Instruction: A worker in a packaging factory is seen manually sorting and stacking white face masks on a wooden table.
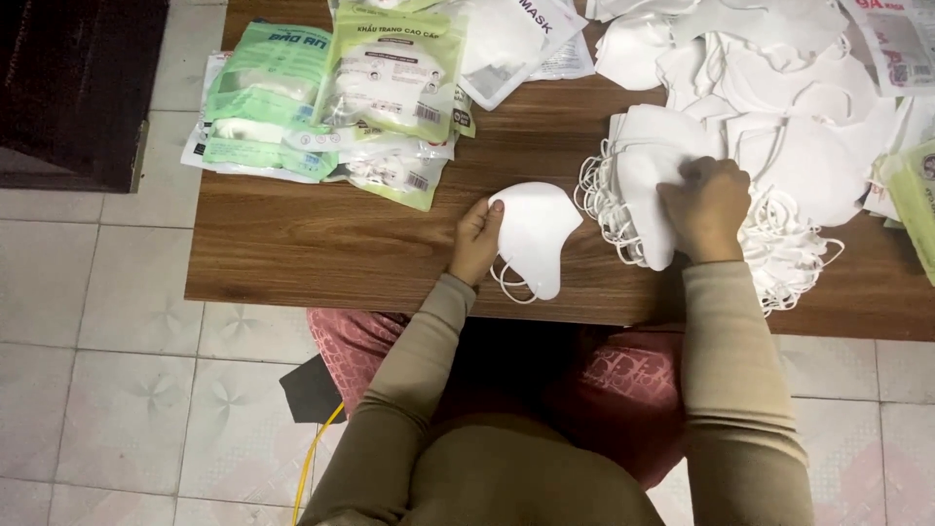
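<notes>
Left hand [474, 239] holds mask [534, 237] upright; loops downward

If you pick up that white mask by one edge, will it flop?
Probably a little: the white mask looks thin and soft, and its ear loops dangle. It seems light, since the left hand holds it by its edge. It shouldn't roll, being flat.

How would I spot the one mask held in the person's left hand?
Start at the brown wooden table and find the person's left hand near its front edge. It holds a single white fabric face mask lying flat, ear loops dangling. Unlike the piled white masks to the right, it lies alone.
</notes>
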